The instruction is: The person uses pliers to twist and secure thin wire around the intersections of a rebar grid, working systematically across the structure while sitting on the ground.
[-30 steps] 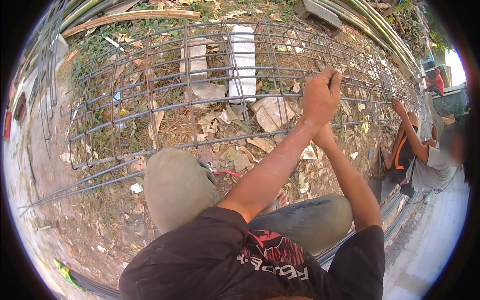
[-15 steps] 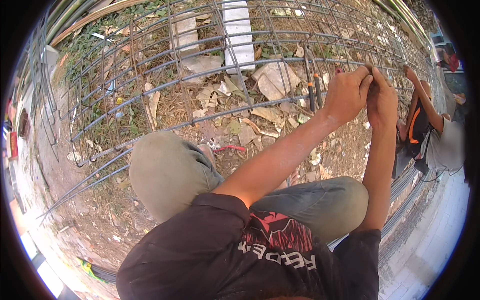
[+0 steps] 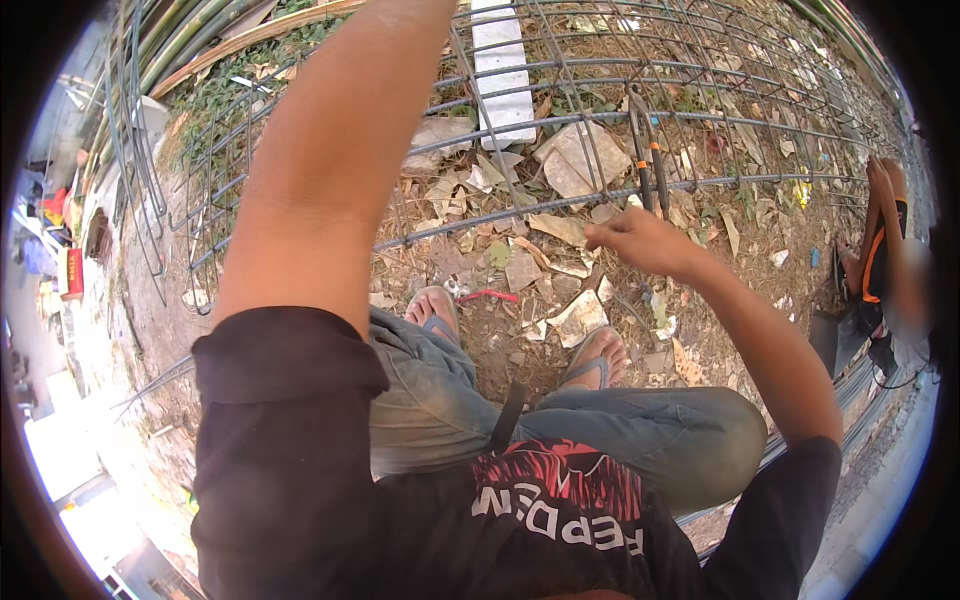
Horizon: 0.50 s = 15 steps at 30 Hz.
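My left arm (image 3: 310, 170) reaches up across the upper left, and its hand lies beyond the top edge of the view. My right hand (image 3: 640, 240) is in front of me, fingers curled together and pointing left; whether anything small is between them I cannot make out. Just above it, a pair of pincers (image 3: 659, 175) with dark handles and orange bands hangs against the steel rebar cage (image 3: 440, 231). Thin square stirrups cross the cage's long bars. My right hand is on the near side of the lowest bar, close to the pincer handles.
A white block (image 3: 505, 85) and a broken stone slab (image 3: 583, 160) lie under the cage. A red strip (image 3: 490, 296) is on the littered ground by my sandalled feet. Another person (image 3: 880, 240) squats at the far right. Bent rods (image 3: 130, 150) and bamboo poles (image 3: 175, 45) stand left.
My hands were together at the cage on the right. The left arm has swung up and left out of view; the right hand has come down and left, toward me.
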Motion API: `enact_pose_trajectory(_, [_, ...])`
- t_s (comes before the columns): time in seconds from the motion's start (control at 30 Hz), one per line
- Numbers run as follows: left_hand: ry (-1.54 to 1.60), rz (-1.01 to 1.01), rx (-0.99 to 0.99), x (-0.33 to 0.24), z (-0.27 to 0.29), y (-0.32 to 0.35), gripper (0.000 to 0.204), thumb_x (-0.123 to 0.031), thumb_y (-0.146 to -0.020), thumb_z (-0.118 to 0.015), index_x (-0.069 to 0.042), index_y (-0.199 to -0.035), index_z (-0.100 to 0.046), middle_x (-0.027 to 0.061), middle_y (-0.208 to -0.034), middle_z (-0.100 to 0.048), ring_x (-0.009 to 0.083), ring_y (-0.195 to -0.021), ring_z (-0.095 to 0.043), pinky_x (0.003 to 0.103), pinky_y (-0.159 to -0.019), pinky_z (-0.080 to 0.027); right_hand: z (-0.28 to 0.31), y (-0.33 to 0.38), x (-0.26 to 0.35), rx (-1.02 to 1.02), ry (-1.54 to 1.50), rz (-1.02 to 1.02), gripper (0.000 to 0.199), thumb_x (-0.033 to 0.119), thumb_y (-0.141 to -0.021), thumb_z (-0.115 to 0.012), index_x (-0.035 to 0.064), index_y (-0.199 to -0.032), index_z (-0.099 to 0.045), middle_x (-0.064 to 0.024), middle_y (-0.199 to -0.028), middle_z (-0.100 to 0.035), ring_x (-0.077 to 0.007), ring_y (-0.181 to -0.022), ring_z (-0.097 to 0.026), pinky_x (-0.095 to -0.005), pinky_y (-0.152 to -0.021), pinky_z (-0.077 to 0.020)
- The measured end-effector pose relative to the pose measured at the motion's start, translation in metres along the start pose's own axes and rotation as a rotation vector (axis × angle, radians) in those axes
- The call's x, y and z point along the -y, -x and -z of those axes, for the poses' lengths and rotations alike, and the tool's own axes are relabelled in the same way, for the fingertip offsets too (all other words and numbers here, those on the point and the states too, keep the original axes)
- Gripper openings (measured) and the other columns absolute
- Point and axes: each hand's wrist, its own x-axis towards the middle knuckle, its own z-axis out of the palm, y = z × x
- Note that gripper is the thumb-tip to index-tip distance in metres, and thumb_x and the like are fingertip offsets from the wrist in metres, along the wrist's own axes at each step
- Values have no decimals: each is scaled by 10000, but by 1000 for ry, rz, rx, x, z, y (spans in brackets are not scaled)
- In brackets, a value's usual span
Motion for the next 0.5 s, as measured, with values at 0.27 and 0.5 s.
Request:
enact_pose_trajectory(0.27, [-455, 396, 169, 160, -54, 66, 613, -576, -882, -692, 8, -1056, -765, 187, -1013, -753, 280, -942, -732, 403, -924, -536, -90, -64, -10, -337, 48, 338, 768, 600, -842, -729, -107, -1131, -652, -216, -758, -662, -332, -734, -674, -449, -683, -510])
enact_pose_trajectory(0.5, [-170, 277, 134, 212, -72, 72, 563, -556, -868, -714, -2, -945, -782, 182, -943, -757, 308, -892, -733, 416, -866, -539, -102, -83, 12, -289, -44, 204, 527, 442, -904, -679, -81, -960, -715, -290, -792, -679, -446, -819, -682, -504, -754, -523])
